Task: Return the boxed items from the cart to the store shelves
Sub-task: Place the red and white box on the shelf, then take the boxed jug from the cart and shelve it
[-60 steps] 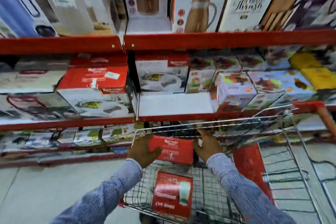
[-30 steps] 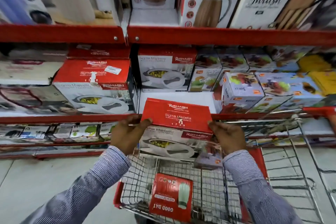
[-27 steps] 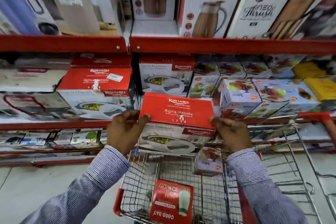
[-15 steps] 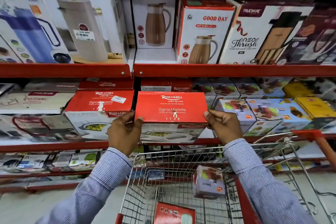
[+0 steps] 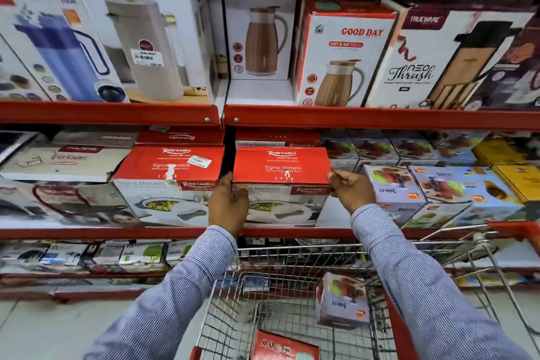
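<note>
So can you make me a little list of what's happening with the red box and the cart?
held box: red Sigma Marbella box
left hand: gripping its left end
right hand: gripping its right end
where: at the middle shelf, beside a matching red box
cart: below the arms
in cart: juicer box, another red box

The casserole box [image 5: 282, 184] fills its slot (twin box [image 5: 169, 181] left, juicer boxes [image 5: 394, 193] right).

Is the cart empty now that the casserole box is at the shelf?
No: a juicer box and a red box lie in the cart, while both hands hold the casserole box.
</note>
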### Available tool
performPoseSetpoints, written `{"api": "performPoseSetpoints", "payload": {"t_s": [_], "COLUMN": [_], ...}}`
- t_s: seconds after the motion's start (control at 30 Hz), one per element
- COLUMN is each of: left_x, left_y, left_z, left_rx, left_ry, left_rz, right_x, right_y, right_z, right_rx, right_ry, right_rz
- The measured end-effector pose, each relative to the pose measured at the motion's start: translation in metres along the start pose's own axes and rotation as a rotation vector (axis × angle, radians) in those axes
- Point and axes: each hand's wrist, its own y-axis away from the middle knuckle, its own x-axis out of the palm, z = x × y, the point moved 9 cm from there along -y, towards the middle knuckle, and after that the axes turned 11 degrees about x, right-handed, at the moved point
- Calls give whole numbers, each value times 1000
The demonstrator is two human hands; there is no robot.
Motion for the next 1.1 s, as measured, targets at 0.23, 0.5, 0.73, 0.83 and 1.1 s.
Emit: {"api": "performPoseSetpoints", "payload": {"t_s": [0.23, 0.5, 0.73, 0.83, 1.1], "left_x": [14, 15, 73, 86, 97], "left_y": [-9, 59, 201, 230, 235], "left_z": [-3, 51, 187, 215, 224], "left_rx": [0, -61, -754, -891, -847], "left_ry": [53, 0, -1, -30, -91], "left_rz": [72, 156, 525, 591, 644], "right_x": [14, -1, 61, 80, 102], "right_y": [-3, 54, 127, 171, 198], "right_z": [8, -62, -282, -334, -352], "right_rx": [8, 6, 506, 807, 955], "right_ry": [-65, -95, 503, 409, 132], "right_rz": [131, 69, 391, 481, 433]}}
